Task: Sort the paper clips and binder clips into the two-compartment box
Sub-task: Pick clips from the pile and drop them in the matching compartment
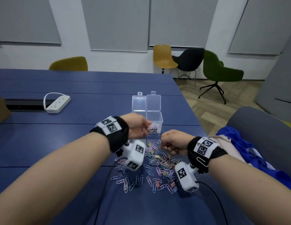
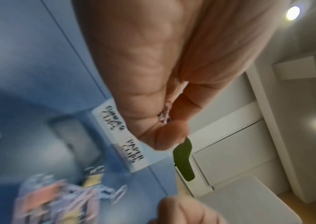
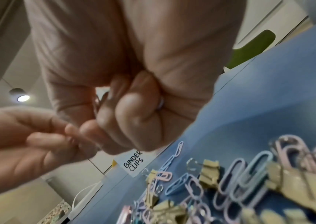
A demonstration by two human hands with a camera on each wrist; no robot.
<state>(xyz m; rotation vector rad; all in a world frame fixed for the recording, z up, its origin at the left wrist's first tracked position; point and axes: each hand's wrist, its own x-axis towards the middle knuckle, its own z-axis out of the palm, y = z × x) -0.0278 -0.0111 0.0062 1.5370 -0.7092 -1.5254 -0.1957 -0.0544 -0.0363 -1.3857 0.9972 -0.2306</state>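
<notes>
A clear two-compartment box (image 1: 159,118) stands on the blue table with both lids up. Its right half, labelled PAPER CLIPS (image 1: 153,131), holds several clips. The left half is hidden behind my left hand (image 1: 145,127), which hovers in front of the box with its fingers curled round paper clips (image 2: 164,116). My right hand (image 1: 166,142) is a fist just right of it, over the pile, with a clip (image 3: 160,104) peeping out between its fingers. Pastel paper clips and binder clips (image 1: 157,164) lie scattered under both wrists. The BINDER CLIPS label (image 3: 133,162) shows in the right wrist view.
A white power strip (image 1: 57,103) lies by a cable slot (image 1: 24,104) at the far left. The table's right edge runs close to the box. A grey chair (image 1: 255,127) with blue cloth (image 1: 235,148) stands at my right. More chairs stand beyond the table.
</notes>
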